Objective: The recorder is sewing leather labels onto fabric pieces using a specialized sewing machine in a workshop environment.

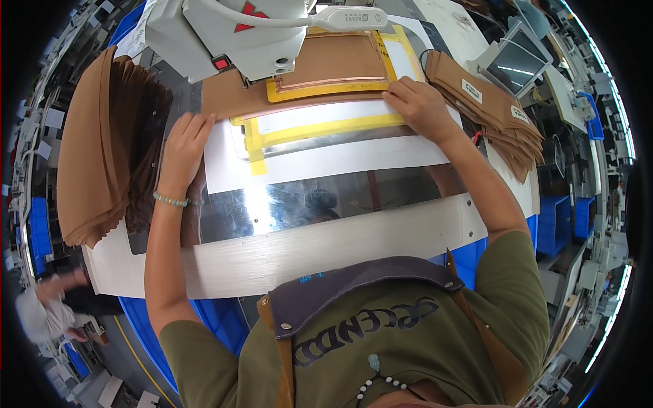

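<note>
A flat brown fabric piece lies under the machine head, its near edge running between my two hands. My left hand has its fingers closed on the near left corner of the fabric. At the right end of that edge, beside the corner of a yellow-edged frame, my right hand has curled fingers; its fingertips are partly hidden. The frame rests over the fabric. Below them lies a white sheet with strips of yellow tape on it.
The white machine head overhangs the back left. A tall brown fabric stack stands left; more brown pieces with white labels lie right. A screen stands beyond. A shiny metal plate lies nearer me. Another person's arm shows lower left.
</note>
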`<state>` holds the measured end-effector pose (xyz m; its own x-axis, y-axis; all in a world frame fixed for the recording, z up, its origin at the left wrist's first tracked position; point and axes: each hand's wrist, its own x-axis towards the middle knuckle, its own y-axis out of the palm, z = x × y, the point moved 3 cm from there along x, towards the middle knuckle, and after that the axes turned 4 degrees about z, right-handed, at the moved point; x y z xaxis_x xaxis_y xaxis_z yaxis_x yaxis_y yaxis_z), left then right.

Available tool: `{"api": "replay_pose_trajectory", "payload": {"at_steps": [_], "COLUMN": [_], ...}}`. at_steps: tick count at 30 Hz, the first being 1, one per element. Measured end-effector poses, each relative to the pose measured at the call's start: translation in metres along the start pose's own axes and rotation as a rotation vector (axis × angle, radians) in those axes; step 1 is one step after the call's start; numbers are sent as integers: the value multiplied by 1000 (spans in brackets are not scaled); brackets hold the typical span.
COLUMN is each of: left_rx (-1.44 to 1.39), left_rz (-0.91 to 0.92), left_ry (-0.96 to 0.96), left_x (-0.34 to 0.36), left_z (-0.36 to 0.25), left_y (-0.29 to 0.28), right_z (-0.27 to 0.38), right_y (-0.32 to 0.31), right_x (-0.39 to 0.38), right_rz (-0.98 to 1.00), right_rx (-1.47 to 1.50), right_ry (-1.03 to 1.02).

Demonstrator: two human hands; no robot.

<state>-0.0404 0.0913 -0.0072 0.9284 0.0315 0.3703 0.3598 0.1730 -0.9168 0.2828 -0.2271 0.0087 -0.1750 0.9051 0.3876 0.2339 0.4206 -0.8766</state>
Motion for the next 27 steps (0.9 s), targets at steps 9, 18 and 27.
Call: {"api": "replay_pose_trajectory", "payload": {"at_steps": [9, 18, 27], "left_rx": [-70, -228, -325], "left_rz": [-35, -40, 217], "left_ry": [198, -43, -60], "left_x": [53, 15, 23], "left_z": [-35, -23, -32], "left_y": [21, -7, 32], "right_z": [-45, -19, -6], "right_y": [9, -7, 1], "right_x": [-44, -70, -94], "right_rz": [32, -36, 147], "right_rx": [-16, 84, 51], "right_ry": [227, 500, 522]}}
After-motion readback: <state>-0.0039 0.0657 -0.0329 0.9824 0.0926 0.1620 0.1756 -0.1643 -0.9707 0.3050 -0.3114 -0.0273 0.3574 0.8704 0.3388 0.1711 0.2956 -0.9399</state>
